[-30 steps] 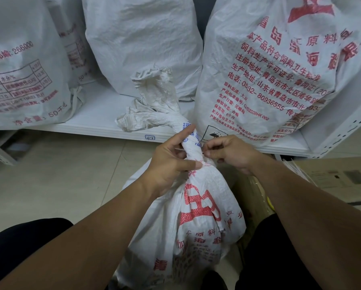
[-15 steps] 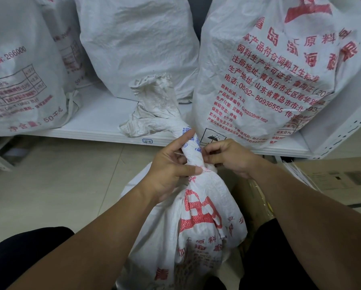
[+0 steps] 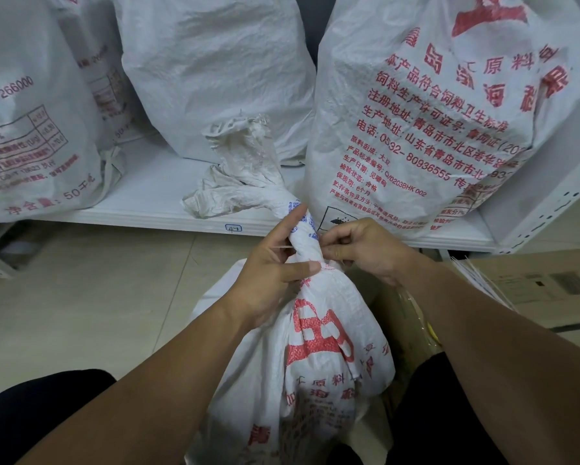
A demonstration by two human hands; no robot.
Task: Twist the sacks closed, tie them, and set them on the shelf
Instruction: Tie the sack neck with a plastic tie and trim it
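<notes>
Now the left hand (image 3: 275, 263) grips the twisted neck of the sack (image 3: 322, 347), which stands on the floor at 6 o'clock from the shelf (image 3: 154, 209). The right hand (image 3: 362, 246), at the neck's 3 o'clock, pinches what seems a thin tie (image 3: 281, 247). Clamp the twist hard and cinch low.

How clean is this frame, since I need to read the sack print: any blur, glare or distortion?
Head view: soft even light, no glare; red print on the right shelf sack stays legible; the held sack is crisp; the wide angle bows the shelf edge.
</notes>
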